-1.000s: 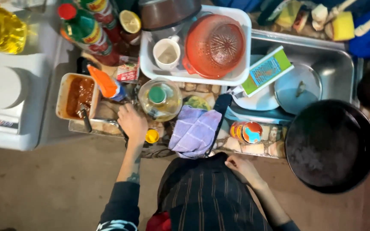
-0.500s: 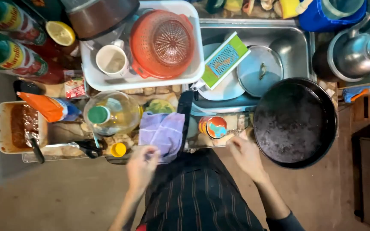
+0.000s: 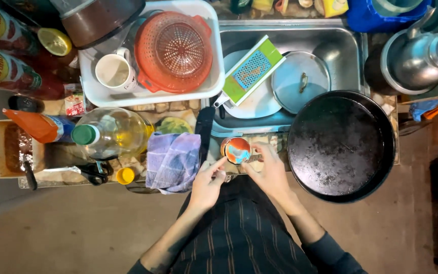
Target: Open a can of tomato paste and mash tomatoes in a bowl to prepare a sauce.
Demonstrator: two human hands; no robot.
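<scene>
Both hands on the small round tin (image 3: 236, 150) (orange-red and blue top) at the counter's front edge, just in front of the sink (image 3: 348, 48). Left hand (image 3: 208, 183): index finger stretched out with its tip on the tin's left rim, other fingers curled loosely, not wrapped around it. Right hand (image 3: 269, 172): fingers curved round the tin's right side, thumb low; looks like a light pinch on the rim, can't tell how firm.

Just left of the left hand: folded purple cloth (image 3: 173, 161), hanging over the edge. Further left: yellow cap (image 3: 125, 175), black scissors (image 3: 93, 172), clear oil bottle (image 3: 110, 133) with green cap lying on its side, orange squeeze bottle (image 3: 39, 126).

Just right of the right hand: big black pan (image 3: 340, 146), overlapping the sink's corner. In the sink: green grater (image 3: 249, 71) on a white plate (image 3: 259, 104), steel lid (image 3: 300, 82).

Behind: white tray (image 3: 128, 94) holding a white cup (image 3: 114, 72) and orange colander (image 3: 174, 50).
</scene>
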